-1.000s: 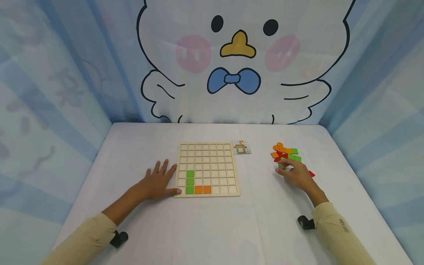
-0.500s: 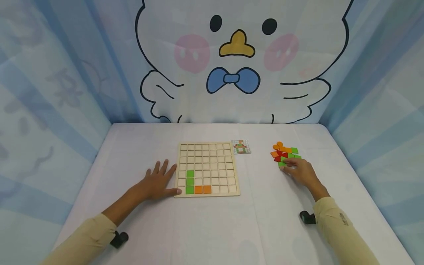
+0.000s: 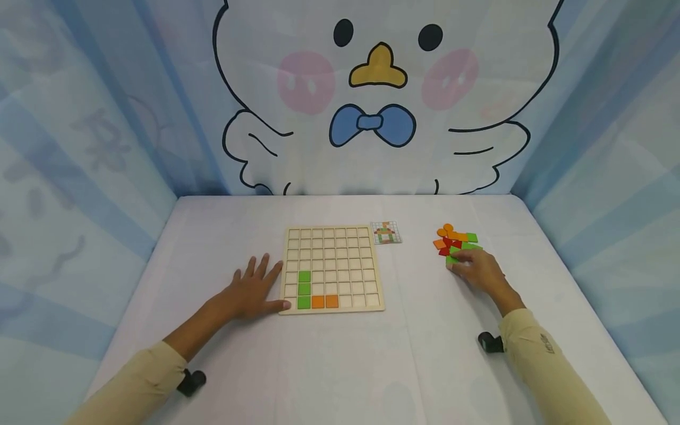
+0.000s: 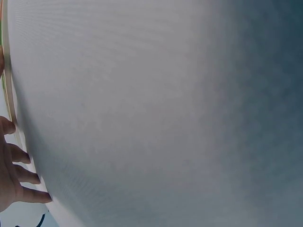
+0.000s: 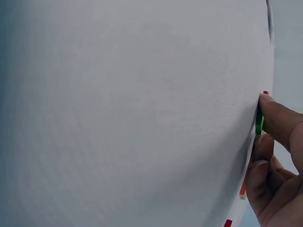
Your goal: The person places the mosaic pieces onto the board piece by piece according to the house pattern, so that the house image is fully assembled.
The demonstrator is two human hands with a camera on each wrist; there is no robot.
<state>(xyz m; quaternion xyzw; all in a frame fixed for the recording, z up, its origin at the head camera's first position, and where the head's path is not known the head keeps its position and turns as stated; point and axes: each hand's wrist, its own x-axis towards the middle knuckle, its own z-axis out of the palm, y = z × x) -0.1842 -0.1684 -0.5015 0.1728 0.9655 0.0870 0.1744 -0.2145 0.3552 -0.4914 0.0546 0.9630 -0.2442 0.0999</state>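
Note:
Fingers spread flat, my left hand (image 3: 249, 297) rests on the table with its thumb and index finger against the left edge of the wooden grid board (image 3: 330, 312). Several green tiles (image 3: 304, 288) fill a short column on the board, and two orange tiles (image 3: 324, 301) lie beside its bottom one. At the right, my right hand (image 3: 480, 271) holds a green tile (image 3: 451, 260) between thumb and index finger, at the near side of the pile of coloured pieces (image 3: 457, 244). In the right wrist view that green tile (image 5: 259, 122) shows edge-on between the fingertips.
A small pattern card (image 3: 386, 232) lies by the board's top right corner. Black wrist cameras sit at both cuffs. Curtains with a printed cartoon figure stand behind and beside the white table (image 3: 340, 366).
From beside the pile, my right hand has moved slightly right, its fingers closing around the green tile at the near edge. My left hand has stayed at the board.

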